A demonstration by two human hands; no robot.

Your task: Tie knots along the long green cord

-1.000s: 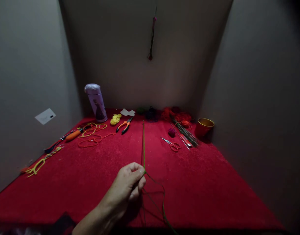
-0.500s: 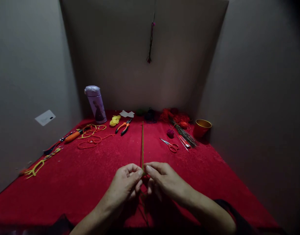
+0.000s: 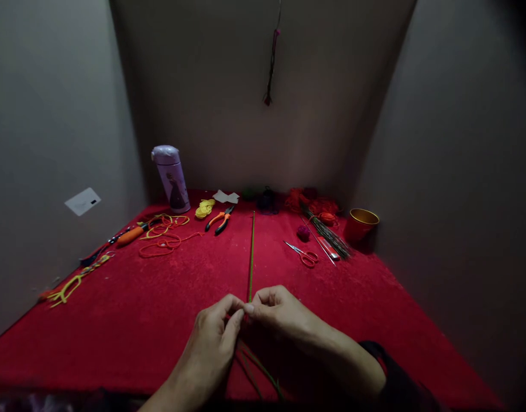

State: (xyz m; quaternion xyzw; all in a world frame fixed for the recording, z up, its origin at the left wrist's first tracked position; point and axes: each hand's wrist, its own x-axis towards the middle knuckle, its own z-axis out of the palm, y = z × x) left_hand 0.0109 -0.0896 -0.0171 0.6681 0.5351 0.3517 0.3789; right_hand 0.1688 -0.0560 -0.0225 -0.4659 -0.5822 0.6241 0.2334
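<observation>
A thin green cord (image 3: 251, 257), straight and narrow, runs away from me along the middle of the red cloth. My left hand (image 3: 215, 335) is closed in a pinch at its near end. Fingertips of my right hand (image 3: 284, 315) are pinched together at the same spot, touching the left fingers. What exactly lies between the fingertips is mostly hidden. Below the hands, loose green strands (image 3: 263, 369) trail over the cloth toward the front edge.
Left: a purple bottle (image 3: 172, 180), yellow yarn (image 3: 205, 209), pliers (image 3: 220, 221), orange cord (image 3: 162, 246) and an orange-handled tool (image 3: 131, 235). Right: scissors (image 3: 306, 257), a purple yarn ball (image 3: 303, 233), a bundle of thin stems (image 3: 329, 233) and a red cup (image 3: 359, 226). A braided strand (image 3: 272, 66) hangs behind.
My fingertips have come together at the cord's near end, where a small gap showed before. The loose strands below have swung to the right. The whole view has shifted slightly.
</observation>
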